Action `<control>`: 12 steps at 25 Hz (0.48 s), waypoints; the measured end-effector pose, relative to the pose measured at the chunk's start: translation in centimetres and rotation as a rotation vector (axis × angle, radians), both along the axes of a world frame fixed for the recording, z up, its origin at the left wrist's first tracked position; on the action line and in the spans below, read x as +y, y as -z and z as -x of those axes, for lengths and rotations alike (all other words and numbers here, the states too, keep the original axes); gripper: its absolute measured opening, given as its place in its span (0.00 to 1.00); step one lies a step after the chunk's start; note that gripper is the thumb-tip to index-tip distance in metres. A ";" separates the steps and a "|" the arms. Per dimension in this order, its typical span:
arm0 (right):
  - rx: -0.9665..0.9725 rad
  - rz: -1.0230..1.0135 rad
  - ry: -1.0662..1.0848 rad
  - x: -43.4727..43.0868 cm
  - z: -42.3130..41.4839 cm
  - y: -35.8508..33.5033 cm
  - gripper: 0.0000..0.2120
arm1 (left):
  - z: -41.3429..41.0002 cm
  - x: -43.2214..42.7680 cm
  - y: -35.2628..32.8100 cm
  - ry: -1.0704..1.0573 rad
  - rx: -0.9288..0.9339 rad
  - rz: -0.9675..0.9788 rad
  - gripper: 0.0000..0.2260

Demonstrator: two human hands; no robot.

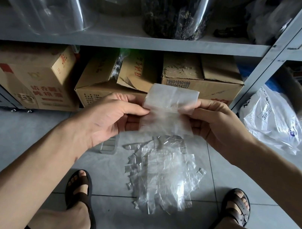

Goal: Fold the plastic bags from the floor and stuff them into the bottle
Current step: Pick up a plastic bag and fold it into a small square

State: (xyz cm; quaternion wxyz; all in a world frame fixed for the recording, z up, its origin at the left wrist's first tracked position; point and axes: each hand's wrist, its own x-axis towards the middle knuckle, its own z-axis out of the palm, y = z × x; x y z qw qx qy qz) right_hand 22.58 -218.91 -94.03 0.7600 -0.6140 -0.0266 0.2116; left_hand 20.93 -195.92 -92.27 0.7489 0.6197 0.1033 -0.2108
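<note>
The person is holding a small clear plastic bag (169, 105) stretched flat between both hands, in front of the body at twelve o'clock. The left hand (110, 116) is pinching the bag's nine o'clock edge between thumb and forefinger, with the other fingers curling loosely below. The right hand (220, 123) is pinching the three o'clock edge, thumb on the near face and fingers curled behind. The bag's upper band is looking whiter, as if doubled over.

At six o'clock from the held bag, a loose pile of crumpled clear plastic bags (164, 177) is lying on the grey tiled floor (23, 143), between two feet in brown strapped sandals (79, 198). At nine o'clock from the pile, a clear ribbed plastic container (109, 147) is standing mostly hidden behind the left hand; whether it is the bottle cannot be told.

Brown cardboard boxes (201, 78) are sitting under a grey metal shelf (157, 44) at twelve o'clock. A white printed plastic bag (271, 121) is lying on the floor at three o'clock.
</note>
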 end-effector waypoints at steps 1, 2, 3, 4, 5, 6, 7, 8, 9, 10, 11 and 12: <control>0.004 0.005 0.008 0.0 -0.1 0.1 0.11 | 0.0 0.0 0.0 -0.007 0.000 0.005 0.11; 0.004 0.009 0.011 0.0 -0.1 0.2 0.09 | 0.0 0.1 0.1 -0.010 -0.003 0.005 0.11; 0.003 0.013 0.010 0.1 -0.1 0.2 0.09 | 0.0 0.1 0.1 -0.004 -0.004 0.008 0.11; 0.000 0.017 0.001 0.1 0.0 0.2 0.09 | 0.0 0.1 0.1 0.009 -0.006 0.008 0.10; -0.002 0.022 -0.008 0.0 0.0 0.1 0.11 | 0.1 0.0 -0.1 0.027 -0.011 -0.006 0.11; -0.007 0.031 -0.021 0.0 0.0 0.1 0.15 | 0.2 0.0 -0.1 0.043 -0.027 -0.037 0.15; -0.014 0.034 -0.033 0.0 0.1 0.0 0.18 | 0.2 -0.1 -0.2 0.058 -0.046 -0.066 0.18; -0.017 0.032 -0.044 0.1 0.1 -0.1 0.20 | 0.2 -0.2 -0.1 0.072 -0.062 -0.082 0.21; -0.014 0.027 -0.050 0.1 0.0 -0.1 0.20 | 0.2 -0.3 -0.2 0.081 -0.069 -0.081 0.21; -0.008 0.021 -0.051 0.1 0.0 0.0 0.21 | 0.2 -0.3 -0.1 0.086 -0.075 -0.077 0.20; -0.002 0.021 -0.053 0.1 0.0 0.0 0.21 | 0.2 -0.3 -0.1 0.087 -0.081 -0.076 0.18; -0.002 0.026 -0.054 0.1 0.0 0.1 0.21 | 0.2 -0.2 0.0 0.090 -0.088 -0.077 0.16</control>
